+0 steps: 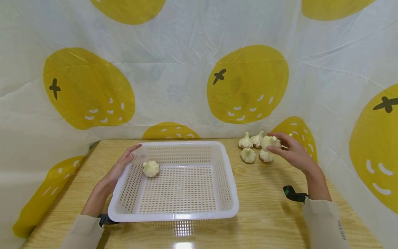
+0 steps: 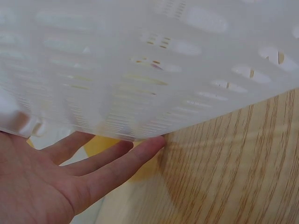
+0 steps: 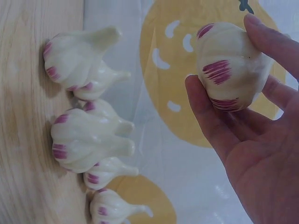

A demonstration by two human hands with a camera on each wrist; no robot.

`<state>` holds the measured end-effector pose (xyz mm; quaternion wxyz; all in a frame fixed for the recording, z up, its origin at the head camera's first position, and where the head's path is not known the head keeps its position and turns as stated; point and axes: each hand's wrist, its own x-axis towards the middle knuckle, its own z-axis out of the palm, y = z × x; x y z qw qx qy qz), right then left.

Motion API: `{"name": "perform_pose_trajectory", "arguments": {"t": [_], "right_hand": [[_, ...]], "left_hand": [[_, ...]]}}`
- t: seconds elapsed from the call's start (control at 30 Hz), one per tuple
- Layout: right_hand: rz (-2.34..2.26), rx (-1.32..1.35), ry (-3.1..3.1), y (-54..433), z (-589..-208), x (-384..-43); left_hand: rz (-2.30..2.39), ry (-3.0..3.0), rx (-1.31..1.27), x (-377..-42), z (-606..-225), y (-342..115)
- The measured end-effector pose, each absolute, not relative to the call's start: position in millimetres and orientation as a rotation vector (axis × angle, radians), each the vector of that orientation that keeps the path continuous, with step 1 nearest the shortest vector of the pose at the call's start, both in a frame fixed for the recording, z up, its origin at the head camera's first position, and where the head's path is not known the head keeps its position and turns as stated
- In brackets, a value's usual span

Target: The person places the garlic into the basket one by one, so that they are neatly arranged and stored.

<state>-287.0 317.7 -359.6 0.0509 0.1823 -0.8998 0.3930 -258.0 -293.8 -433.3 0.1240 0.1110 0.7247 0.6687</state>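
Observation:
My right hand (image 1: 293, 150) holds a garlic bulb (image 3: 231, 65) between thumb and fingers, raised above the table at the right. The bulb is cream with purple streaks. Several more garlic bulbs (image 1: 247, 155) stand grouped just beneath and left of this hand; the right wrist view shows them with their stems up. A white perforated plastic basket (image 1: 174, 217) is in the middle, with one garlic bulb (image 1: 151, 169) inside near its left wall. The left hand (image 1: 119, 166) holds the basket at its left side, thumb by the rim, fingers (image 2: 117, 170) against the underside.
The wooden table (image 1: 261, 221) extends around the basket. Behind it and along both sides hangs a pale cloth (image 1: 174, 86) printed with large yellow fruit. A black strap (image 1: 293, 194) sticks out from the right wrist.

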Motion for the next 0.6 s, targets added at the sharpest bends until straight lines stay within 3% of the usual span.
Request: {"name": "perform_pose_trajectory", "arguments": {"t": [0.6], "right_hand": [[1.283, 0.66, -2.591, 283, -351, -279]], "left_hand": [[1.933, 2.13, 0.307, -258, -434, -295]]}}
